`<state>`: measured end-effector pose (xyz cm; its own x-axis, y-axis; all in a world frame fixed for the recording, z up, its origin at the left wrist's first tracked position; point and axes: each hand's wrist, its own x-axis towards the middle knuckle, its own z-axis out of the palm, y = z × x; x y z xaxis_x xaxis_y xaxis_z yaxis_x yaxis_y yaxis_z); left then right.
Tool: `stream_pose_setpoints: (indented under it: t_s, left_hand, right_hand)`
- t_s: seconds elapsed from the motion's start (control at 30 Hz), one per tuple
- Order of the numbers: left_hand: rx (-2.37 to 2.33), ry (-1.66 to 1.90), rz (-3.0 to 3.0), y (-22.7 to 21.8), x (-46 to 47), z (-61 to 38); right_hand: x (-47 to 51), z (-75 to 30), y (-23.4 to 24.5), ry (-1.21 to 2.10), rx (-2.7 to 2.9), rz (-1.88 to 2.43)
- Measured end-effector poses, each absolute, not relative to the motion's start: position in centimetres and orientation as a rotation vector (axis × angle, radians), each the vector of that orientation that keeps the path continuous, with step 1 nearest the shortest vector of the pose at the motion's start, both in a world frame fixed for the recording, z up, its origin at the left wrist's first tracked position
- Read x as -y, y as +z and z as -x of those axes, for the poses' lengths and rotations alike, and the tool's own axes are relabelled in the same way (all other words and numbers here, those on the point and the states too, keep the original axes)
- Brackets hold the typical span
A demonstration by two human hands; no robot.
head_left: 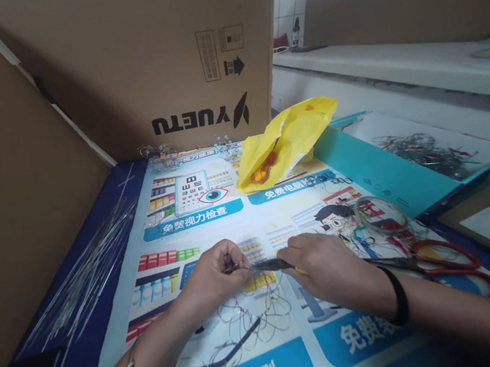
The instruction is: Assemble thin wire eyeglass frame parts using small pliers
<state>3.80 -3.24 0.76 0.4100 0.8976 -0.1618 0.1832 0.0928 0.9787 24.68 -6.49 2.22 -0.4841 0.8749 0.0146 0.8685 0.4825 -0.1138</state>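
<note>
My right hand is wrapped round a pair of pliers; a bit of yellow handle shows below the fingers. The dark jaws point left and meet thin wire at the fingertips of my left hand. That hand pinches the wire, its fingers closed. Below both hands hangs or lies a looped wire piece with thin petal-like loops and small red spots; whether it rests on the sheet I cannot tell. The exact grip of the jaws is too small to make out.
Red-handled scissors and a tape roll lie at the right. A yellow bag sits at the back, beside a teal box holding tangled wires. Straight wires are spread at the left. Cardboard stands behind the printed sheet.
</note>
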Motion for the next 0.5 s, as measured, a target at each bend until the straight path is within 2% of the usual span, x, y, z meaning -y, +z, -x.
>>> stream_pose_setpoints:
  t_s: [0.5]
  left_hand:
    - [-1.069,0.711,-1.585,-0.16,3.18,-3.47]
  right_hand:
    - [6.56,-24.62,1.84,-0.085,2.698,1.516]
